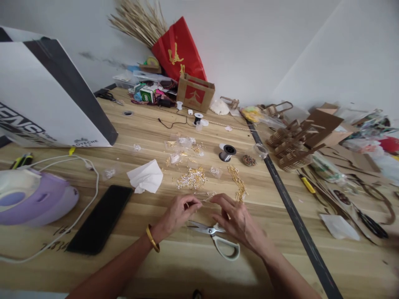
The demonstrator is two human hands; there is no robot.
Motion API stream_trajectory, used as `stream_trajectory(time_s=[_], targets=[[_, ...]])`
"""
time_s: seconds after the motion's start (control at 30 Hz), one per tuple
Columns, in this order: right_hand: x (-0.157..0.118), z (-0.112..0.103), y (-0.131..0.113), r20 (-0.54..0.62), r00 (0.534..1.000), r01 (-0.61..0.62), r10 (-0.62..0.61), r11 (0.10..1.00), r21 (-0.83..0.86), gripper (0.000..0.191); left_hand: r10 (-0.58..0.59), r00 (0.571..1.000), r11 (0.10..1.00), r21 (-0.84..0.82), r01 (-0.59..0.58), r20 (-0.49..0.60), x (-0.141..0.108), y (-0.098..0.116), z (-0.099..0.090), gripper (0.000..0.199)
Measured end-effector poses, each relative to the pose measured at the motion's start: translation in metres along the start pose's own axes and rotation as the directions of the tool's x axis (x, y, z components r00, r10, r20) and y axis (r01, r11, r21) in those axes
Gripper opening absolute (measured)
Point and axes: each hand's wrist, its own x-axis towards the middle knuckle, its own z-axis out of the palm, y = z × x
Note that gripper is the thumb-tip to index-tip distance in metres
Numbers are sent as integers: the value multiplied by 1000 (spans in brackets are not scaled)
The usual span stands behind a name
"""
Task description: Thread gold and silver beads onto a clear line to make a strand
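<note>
My left hand [182, 211], with a gold bangle [152, 238] at the wrist, pinches thumb and forefinger on a thin silvery chain [205, 193]. That chain lies on the table between both hands. My right hand [235, 216] curves at the chain's other end; its forefinger is near or touching it, with the thumb apart. Below the hands rest scissors with pale handles [226, 248], their blades partly open and pointing left, partly covered by my right hand. Just beyond are a heap of gold and silver beads [191, 178] and a bunch of gold chains [237, 185].
Left of my hands are a black phone [101, 220], a white tissue [145, 176] and a purple-white device [40, 199]. A wire spool [227, 153] and a bead pile [249, 160] stand beyond. A dark strip [293, 224] crosses at right, before small woven baskets [289, 145].
</note>
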Motion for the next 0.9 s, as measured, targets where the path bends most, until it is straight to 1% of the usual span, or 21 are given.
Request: stream_trajectory(time_s=[0.07,0.13,0.2,0.37,0.53,0.73,0.9], targets=[[1,7,-5,-6,1000,-19,19,998,56,24,18,1000,999,36,-18,0,-1,3,2,22],[3,12,-7,-13,999,-47,49,993,105,18,29,1000,998,50,-29,5,-3,6,3,20],[5,17,-7,-26,998,-51,55,989,141,11,31,1000,997,65,-31,7,-3,8,3,19],[6,24,2,-69,998,-1,14,982,191,10,19,1000,998,58,-20,14,-3,11,3,18],[5,31,8,-114,993,35,-10,976,216,12,-30,1000,1000,7,30,3,-3,6,5,15],[5,31,6,-116,993,19,8,973,230,11,-59,998,997,-54,61,23,-2,0,6,14],[5,24,12,-54,996,-52,67,967,248,10,-48,998,997,-66,50,37,-1,0,5,18]])
